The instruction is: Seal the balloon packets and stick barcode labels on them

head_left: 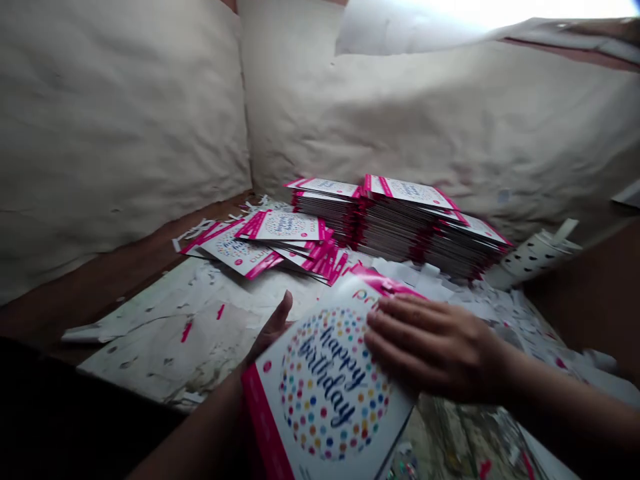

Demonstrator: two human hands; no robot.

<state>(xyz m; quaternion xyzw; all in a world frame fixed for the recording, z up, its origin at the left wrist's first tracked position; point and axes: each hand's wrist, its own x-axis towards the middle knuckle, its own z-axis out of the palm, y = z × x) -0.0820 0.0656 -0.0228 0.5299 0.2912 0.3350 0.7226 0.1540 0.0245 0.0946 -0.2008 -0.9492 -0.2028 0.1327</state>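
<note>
A flat white packet with pink ends (320, 387), printed "happy birthday" in a ring of coloured dots, is tilted in front of me between both hands. My left hand (273, 327) is behind its left edge with the thumb raised; the other fingers are hidden behind it. Across its upper right part lies my right hand (435, 340), fingers close together and pressed on the front near the pink end, thumb out of sight. Beyond my hands, a loose fanned pile of similar packets (290, 227) lies on the worktop (155, 333).
Tall stacks of the same packets (390, 227) stand against the paper-covered wall (425, 107). To their right leans a white cylinder with dark heart shapes (533, 259). White paper scraps (500, 313) cover the right side, and small pink scraps (187, 331) lie on the left.
</note>
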